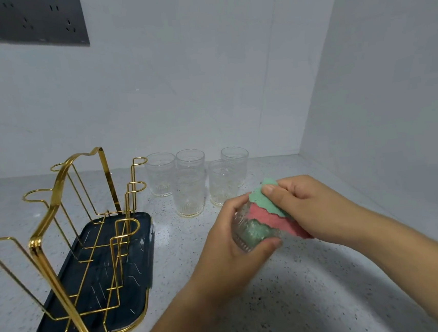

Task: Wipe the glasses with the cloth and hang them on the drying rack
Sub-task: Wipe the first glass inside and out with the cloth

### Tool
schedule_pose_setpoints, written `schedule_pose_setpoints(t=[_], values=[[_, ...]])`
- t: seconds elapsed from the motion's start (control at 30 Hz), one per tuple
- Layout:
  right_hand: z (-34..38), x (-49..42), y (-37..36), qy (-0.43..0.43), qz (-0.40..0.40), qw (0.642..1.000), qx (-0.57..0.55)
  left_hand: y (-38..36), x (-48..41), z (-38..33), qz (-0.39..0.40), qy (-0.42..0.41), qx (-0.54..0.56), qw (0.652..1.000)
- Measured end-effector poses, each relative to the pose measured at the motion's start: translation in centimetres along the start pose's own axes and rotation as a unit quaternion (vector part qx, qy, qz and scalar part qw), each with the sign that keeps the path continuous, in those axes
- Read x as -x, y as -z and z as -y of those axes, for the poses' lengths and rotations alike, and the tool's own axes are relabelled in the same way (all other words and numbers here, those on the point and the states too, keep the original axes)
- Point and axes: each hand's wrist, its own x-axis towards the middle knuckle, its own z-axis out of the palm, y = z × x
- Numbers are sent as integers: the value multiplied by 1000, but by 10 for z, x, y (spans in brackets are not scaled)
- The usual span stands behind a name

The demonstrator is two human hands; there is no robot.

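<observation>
The left hand [235, 234] is closed around a clear ribbed glass [248, 234], held on its side above the speckled worktop [318, 290]. The right hand [305, 208] pinches a green-and-pink cloth [266, 212] against the glass, part of it pushed inside. Five more glasses [189, 192] stand upright behind the hands. The gold wire drying rack [66, 234], on a dark tray [141, 288], stands to the left, with nothing hanging on it.

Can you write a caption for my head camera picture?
Left hand holds a glass; right hand wipes with cloth.
</observation>
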Motion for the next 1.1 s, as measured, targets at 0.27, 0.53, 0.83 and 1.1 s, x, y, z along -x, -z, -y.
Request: schedule_pose_setpoints(t=[0.27, 0.53, 0.83, 1.1], values=[[0, -4, -14, 52, -49, 995, 69, 4, -4, 6, 31, 50, -31, 998], [-21, 8, -32, 53, -318, 891, -320, 18, -17, 1, -62, 108, 189, 974], [-35, 46, -99, 136, -161, 976, -50, 11, -16, -3, -64, 155, 298, 940], [-13, 16, -94, 78, -145, 974, -157, 2, -10, -2, -76, 118, 235, 962]])
